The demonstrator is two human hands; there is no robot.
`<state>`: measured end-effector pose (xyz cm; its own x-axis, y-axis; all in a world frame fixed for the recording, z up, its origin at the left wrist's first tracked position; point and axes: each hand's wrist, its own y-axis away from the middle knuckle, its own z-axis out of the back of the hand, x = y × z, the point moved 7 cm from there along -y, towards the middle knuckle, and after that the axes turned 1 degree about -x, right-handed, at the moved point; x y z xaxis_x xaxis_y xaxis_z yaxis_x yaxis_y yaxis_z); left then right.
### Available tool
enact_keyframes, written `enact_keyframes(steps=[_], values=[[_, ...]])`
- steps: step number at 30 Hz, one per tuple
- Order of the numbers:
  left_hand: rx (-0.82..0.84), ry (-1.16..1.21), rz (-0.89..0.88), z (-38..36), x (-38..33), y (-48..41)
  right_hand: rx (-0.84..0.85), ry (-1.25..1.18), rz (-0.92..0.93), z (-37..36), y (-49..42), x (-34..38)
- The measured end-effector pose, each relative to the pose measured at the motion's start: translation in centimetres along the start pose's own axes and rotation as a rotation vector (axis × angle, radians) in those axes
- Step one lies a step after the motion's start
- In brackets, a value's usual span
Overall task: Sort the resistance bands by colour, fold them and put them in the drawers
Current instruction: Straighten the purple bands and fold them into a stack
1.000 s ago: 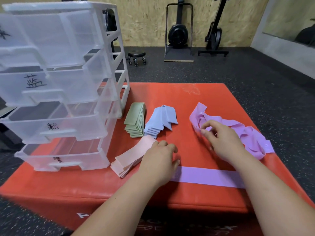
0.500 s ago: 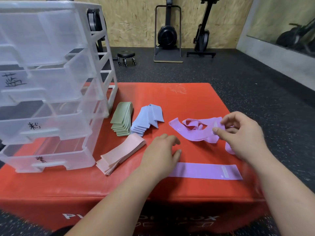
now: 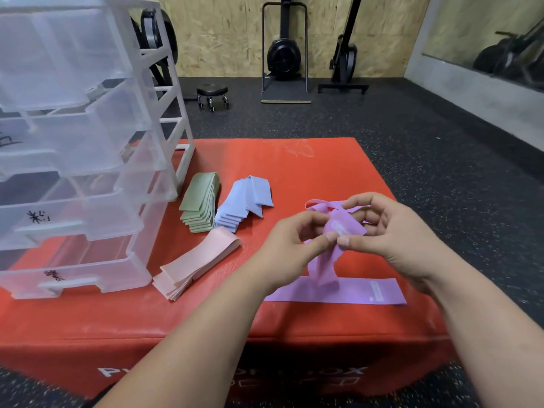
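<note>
Band of purple elastic (image 3: 348, 229) hung centre right of the frame, pinched by left hand (image 3: 282, 251) and right hand (image 3: 394, 240) close together over a flat purple band (image 3: 353, 293), apparently to untwist it for folding.

A red padded box (image 3: 309, 172) stands on the dark speckled floor (image 3: 412, 128), with white lettering along its near side; on its left part stands a clear plastic drawer unit (image 3: 88, 172), its drawers drawn out toward the near edge, black handwritten marks on their fronts; just right of the unit lies a green stack (image 3: 200, 201) of folded bands, and just beside that a blue stack (image 3: 241, 201), its top band askew; nearer, a pink stack (image 3: 200, 262) lies at a slant by the lowest drawer; a flat purple band (image 3: 353, 294) lies stretched along the near edge.
</note>
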<state>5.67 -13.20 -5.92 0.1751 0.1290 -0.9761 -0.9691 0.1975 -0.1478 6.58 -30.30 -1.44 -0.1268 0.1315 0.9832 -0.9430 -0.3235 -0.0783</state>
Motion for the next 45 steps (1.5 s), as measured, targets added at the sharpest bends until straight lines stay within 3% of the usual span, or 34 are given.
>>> enact_keyframes(steps=[7, 12, 17, 24, 32, 45], values=[[-0.010, -0.132, 0.011, 0.0, 0.7, -0.6, 0.007, 0.033, -0.163, 0.7, 0.0, -1.8], [0.051, -0.251, -0.013, 0.0, 1.1, -0.6, -0.014, 0.135, -0.051, 0.9, 0.2, -0.5], [0.138, -0.472, 0.034, 0.7, 3.8, -0.4, -0.190, 0.065, 0.034, 2.5, 0.6, 0.6], [0.079, -0.661, 0.035, 3.0, 3.9, -0.3, -0.500, -0.191, -0.018, 6.8, 1.2, -1.8], [0.017, -0.771, -0.009, 6.2, 2.4, 0.8, -0.597, -0.333, -0.071, 9.7, 2.9, -3.6], [-0.174, -0.294, 0.269, 9.4, 3.2, 5.1, -0.538, -0.212, -0.322, 9.6, 5.1, -8.2]])
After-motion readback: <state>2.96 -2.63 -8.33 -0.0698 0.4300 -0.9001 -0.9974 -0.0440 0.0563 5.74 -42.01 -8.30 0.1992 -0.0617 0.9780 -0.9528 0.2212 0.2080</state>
